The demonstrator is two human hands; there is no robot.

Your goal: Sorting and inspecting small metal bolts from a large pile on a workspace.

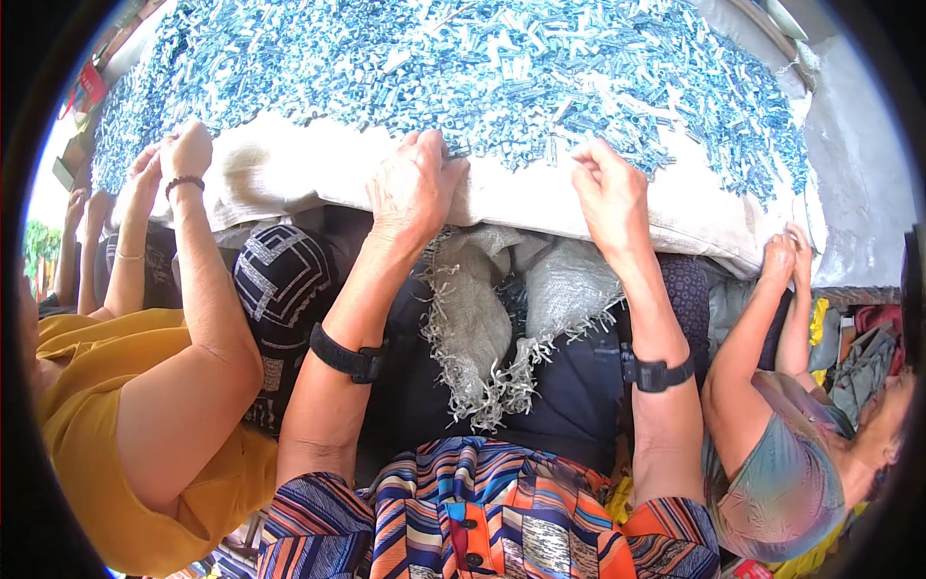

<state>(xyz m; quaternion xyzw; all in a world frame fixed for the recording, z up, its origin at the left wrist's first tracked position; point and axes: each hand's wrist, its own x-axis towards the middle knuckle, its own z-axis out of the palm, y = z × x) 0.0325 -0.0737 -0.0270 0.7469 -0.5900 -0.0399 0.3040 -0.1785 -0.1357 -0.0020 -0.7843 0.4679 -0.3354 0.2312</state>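
Observation:
A wide spread of small blue and white tube-like pieces covers the table, lying on a cream cloth. At the near edge of the spread, my left hand is closed, its curled fingers turned toward the pieces. My right hand is closed a little way to its right, with thumb and fingers drawn together over the cloth's border. Whatever either hand pinches is hidden or too small to name. Bare cloth and some loose pieces lie between the two hands.
To my left, a person in a mustard top works at the same table, with more hands beyond. Another person sits close on my right, hands at the cloth's corner. A frayed grey woven sack hangs over my lap.

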